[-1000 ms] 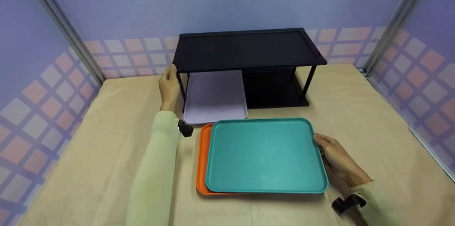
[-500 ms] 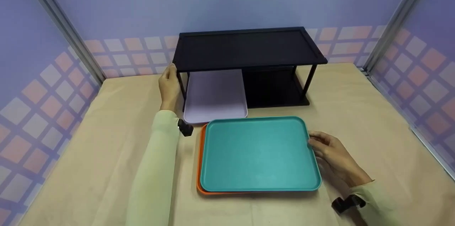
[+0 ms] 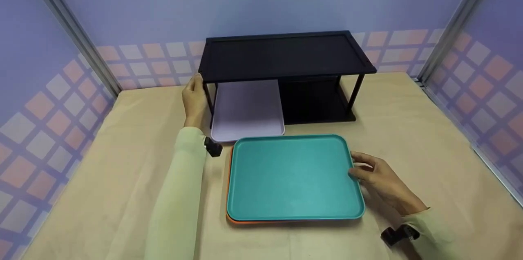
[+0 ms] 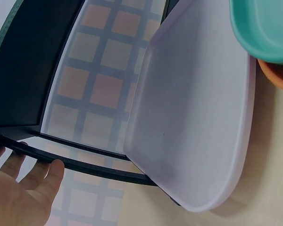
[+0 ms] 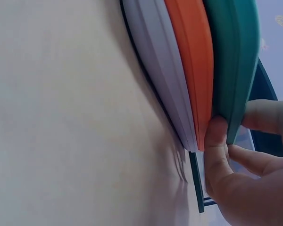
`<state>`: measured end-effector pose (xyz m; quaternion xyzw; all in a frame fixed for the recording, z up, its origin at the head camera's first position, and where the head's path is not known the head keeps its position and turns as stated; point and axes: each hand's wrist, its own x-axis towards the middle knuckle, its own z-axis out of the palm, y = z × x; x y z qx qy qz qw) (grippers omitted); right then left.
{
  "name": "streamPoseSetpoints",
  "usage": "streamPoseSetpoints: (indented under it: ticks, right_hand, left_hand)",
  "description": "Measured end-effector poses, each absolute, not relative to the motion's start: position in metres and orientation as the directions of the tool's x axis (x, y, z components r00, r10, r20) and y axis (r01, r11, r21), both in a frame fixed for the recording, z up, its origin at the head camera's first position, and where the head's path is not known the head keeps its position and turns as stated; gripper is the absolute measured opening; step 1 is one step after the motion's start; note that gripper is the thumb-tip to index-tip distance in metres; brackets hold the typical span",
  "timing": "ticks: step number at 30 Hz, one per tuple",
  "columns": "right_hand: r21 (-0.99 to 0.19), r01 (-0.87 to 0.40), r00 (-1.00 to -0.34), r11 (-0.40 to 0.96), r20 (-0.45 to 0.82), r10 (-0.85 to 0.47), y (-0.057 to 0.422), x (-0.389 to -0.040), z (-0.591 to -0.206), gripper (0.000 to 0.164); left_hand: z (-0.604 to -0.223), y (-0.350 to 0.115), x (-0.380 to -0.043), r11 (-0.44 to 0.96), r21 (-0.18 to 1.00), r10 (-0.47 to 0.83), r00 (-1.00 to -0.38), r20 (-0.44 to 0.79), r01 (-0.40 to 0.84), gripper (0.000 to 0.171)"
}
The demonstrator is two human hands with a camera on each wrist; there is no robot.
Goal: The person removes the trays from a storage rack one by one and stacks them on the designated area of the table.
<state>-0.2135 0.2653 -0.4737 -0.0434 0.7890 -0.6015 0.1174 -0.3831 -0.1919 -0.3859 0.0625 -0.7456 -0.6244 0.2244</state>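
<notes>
A teal tray (image 3: 294,178) lies on top of an orange tray (image 3: 229,194), of which only a thin left and front edge shows in the head view. The right wrist view reveals a pale purple tray (image 5: 160,66) beneath the orange one. My right hand (image 3: 382,178) pinches the teal tray's right rim, thumb on top and fingers at the side and below. At the far left corner of a black two-tier rack (image 3: 286,57), my left hand (image 3: 194,100) holds the corner post. Another light purple tray (image 3: 248,110) sits on the rack's lower shelf, jutting out in front.
A beige cloth (image 3: 122,194) covers the table. The rack's bare lower shelf (image 3: 314,102) shows right of the purple tray. Patterned walls (image 3: 261,2) enclose the back and both sides, with metal posts (image 3: 453,27) at the corners.
The teal tray has slid left over the orange tray, covering more of it. My right hand's fingers have shifted slightly left along with the rim. The left hand and rack stay put.
</notes>
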Motion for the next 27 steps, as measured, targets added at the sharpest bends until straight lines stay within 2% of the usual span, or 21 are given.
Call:
streamPoseSetpoints:
  ticks: [11, 18, 27]
  right_hand:
    - [-0.954, 0.041, -0.962, 0.298, -0.118, -0.247, 0.2654, -0.2149, -0.4769, 0.061]
    - [-0.944, 0.033, -0.966, 0.329, -0.115, -0.232, 0.2663, -0.2131, -0.4764, 0.064]
    - [-0.923, 0.066, -0.944, 0.38, -0.181, -0.276, 0.2638, -0.2137, -0.4773, 0.071]
  left_hand:
    - [-0.3861, -0.1926, -0.3801, 0.249, 0.955, -0.338, -0.91, 0.24, 0.16, 0.048]
    - [-0.3863, -0.1924, -0.3821, 0.237, 0.958, -0.365, -0.899, 0.242, 0.161, 0.045]
    - [-0.3854, -0.1929, -0.3805, 0.244, 0.958, -0.353, -0.907, 0.23, 0.148, 0.047]
